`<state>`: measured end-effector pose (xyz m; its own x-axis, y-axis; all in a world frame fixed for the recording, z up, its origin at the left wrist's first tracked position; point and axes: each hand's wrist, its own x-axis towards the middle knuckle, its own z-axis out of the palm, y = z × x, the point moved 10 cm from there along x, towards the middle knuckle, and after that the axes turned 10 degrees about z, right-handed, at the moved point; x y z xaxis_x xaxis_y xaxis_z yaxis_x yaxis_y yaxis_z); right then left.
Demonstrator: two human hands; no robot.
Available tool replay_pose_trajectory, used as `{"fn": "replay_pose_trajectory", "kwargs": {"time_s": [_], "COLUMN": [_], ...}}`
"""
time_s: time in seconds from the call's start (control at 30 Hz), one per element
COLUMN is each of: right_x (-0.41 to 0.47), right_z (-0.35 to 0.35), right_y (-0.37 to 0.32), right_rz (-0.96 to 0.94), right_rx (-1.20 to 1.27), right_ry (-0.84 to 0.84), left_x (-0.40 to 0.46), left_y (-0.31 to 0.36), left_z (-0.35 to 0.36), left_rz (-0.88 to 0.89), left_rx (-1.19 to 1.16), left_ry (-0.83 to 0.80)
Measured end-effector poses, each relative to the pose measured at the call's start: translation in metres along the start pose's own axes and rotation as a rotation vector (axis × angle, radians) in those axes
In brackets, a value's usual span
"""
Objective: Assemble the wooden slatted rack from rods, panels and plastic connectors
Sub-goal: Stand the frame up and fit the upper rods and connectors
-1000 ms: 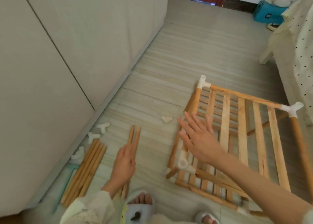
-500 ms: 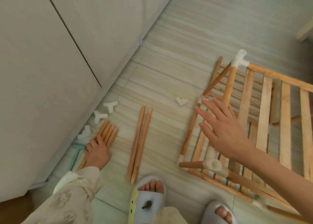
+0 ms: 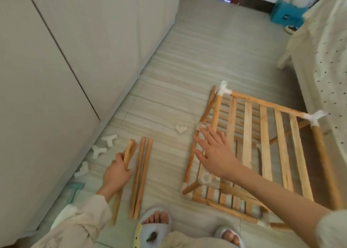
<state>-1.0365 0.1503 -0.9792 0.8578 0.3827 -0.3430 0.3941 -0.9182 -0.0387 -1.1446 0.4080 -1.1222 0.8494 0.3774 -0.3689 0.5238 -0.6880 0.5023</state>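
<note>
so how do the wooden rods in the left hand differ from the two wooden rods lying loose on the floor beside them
The left hand grips its bundle of wooden rods, angled slightly; the two loose wooden rods lie untouched, side by side, flat on the floor. Both sets are similar light-brown round sticks.

Tan rods (image 3: pixel 139 176); white connectors (image 3: pixel 109 139)

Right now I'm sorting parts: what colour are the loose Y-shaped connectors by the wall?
White, seen in the head view: loose connectors.
</note>
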Motion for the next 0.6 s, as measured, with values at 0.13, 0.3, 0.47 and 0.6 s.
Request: {"fn": "replay_pose_trajectory", "kwargs": {"time_s": [0.13,0.3,0.47,0.6], "right_x": [-0.024,-0.06,-0.106,-0.142], "right_z": [-0.025,-0.068,-0.105,-0.123], "right_y": [0.002,0.013,0.025,0.056], "right_rz": [0.011,0.042,-0.045,-0.03], "right_rx": [0.176,0.527,0.942,0.956], "right_ry": [-0.069,-0.125,-0.02,0.144], "left_x": [-0.018,-0.068,-0.136,-0.172], "left_y": [0.098,0.243,0.344,0.379], "left_z": [-0.062,-0.143,-0.152,-0.132], "left_rz": [0.185,0.54,0.701,0.783], "left_rx": [-0.459,-0.825,-1.098,-1.107], "left_ry": [0.126,0.276,0.116,0.007]}}
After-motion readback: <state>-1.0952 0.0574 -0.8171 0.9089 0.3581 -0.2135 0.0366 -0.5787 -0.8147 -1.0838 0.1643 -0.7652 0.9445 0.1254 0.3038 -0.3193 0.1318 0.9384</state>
